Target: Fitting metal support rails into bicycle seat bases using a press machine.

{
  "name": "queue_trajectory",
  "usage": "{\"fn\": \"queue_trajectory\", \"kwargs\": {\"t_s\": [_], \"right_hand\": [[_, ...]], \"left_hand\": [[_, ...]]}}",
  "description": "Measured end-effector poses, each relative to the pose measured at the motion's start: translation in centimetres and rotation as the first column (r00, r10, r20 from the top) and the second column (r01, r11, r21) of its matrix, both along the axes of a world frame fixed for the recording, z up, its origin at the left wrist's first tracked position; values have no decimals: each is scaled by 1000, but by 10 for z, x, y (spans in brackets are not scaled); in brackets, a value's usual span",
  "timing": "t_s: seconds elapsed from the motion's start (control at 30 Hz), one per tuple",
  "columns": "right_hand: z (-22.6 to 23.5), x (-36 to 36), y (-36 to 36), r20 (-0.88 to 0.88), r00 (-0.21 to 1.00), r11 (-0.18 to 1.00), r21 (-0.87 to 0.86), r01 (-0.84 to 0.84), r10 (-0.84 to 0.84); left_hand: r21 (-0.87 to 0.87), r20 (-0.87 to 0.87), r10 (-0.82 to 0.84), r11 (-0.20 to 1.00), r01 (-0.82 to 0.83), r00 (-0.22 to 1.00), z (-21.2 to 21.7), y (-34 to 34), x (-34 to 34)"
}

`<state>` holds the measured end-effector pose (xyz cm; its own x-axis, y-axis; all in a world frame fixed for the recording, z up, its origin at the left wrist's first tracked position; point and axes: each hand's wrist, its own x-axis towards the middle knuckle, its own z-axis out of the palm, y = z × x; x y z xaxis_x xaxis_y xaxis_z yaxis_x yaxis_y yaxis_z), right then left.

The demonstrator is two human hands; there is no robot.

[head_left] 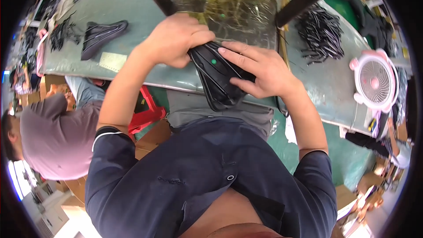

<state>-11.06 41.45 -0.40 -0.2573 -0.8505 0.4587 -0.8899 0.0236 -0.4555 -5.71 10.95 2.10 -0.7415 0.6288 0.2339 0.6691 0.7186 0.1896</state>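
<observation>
A black triangular bag (219,76) with raised ridges is held in front of me at the table's near edge. My left hand (181,39) is closed round its narrow upper corner, fingers curled. My right hand (261,68) grips its right side, with the thumb and fingers pressed against the dark face and edge. The bag's underside is hidden. On the table to the left lies a similar black triangular bag (102,37), apart from my hands.
A dark frame with two posts (304,1) stands on the grey-green table (150,68), around a clear-covered panel (229,11). Black strips (320,33) lie right, more (64,34) far left. A pink-white fan (374,80) stands right. Another person (61,136) sits left near a red stool (147,112).
</observation>
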Motion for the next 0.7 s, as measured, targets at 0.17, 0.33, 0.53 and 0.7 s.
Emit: {"fn": "queue_trajectory", "kwargs": {"t_s": [0.17,0.33,0.53,0.7], "right_hand": [[-29,19,3,-45,942,934,-158,322,-332],[-27,-4,-32,162,756,738,-161,655,-635],[-49,-40,-72,96,668,609,-331,721,-738],[-51,-57,-88,86,664,596,-368,714,-743]], "left_hand": [[7,-343,29,1000,-28,939,-3,23,-51],[703,362,387,484,-521,848,-43,39,-24],[562,0,646,631,-534,763,-61,70,-34],[580,-104,680,634,-511,726,-66,57,-57]]}}
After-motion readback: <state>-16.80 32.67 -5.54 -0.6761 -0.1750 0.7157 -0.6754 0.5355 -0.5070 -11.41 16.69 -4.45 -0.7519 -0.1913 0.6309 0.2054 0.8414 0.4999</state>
